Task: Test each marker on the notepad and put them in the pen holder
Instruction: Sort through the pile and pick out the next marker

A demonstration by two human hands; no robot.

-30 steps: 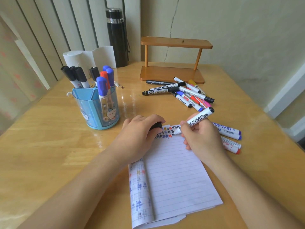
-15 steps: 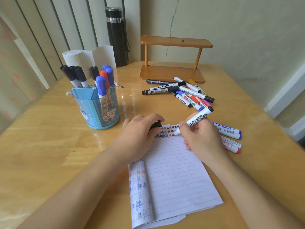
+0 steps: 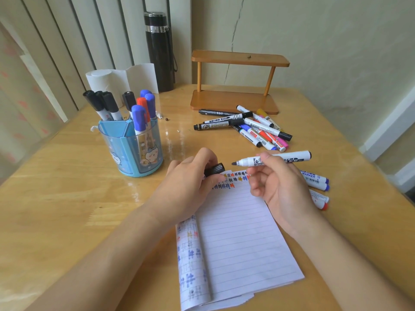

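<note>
Spreading across most of our view, the wooden worktop [image 3: 67, 198] carries everything else. We see the notepad [image 3: 242, 243] lying open in front of us, its lined page mostly blank, with a band of small coloured test marks [image 3: 229, 180] along the top edge and an earlier marked page folded under on the left.

At the far edge stands a wooden stand [image 3: 235, 86], and to its left a tall black flask [image 3: 159, 52] against the wall. The blue pen holder [image 3: 132, 153] sits left of the notepad, well apart from it. It holds capped markers [image 3: 112, 104] upright: black-capped ones in the rear left compartment, blue and red ones in the right. A white paper roll [image 3: 107, 79] stands behind it.

Our right hand [image 3: 280, 187] grips an uncapped marker [image 3: 292, 157] between thumb and fingers, nearly level above the pad's top edge, its dark tip pointing left. Our left hand [image 3: 190, 182] rests at the pad's upper left corner and pinches the black cap [image 3: 215, 169], whose mouth faces the tip; the two are close but apart.

A heap of loose markers [image 3: 253, 129] lies in front of the stand. Two blue-ended markers [image 3: 316, 179] and a red-ended one [image 3: 320, 200] lie right of the pad, partly behind our right hand.
</note>
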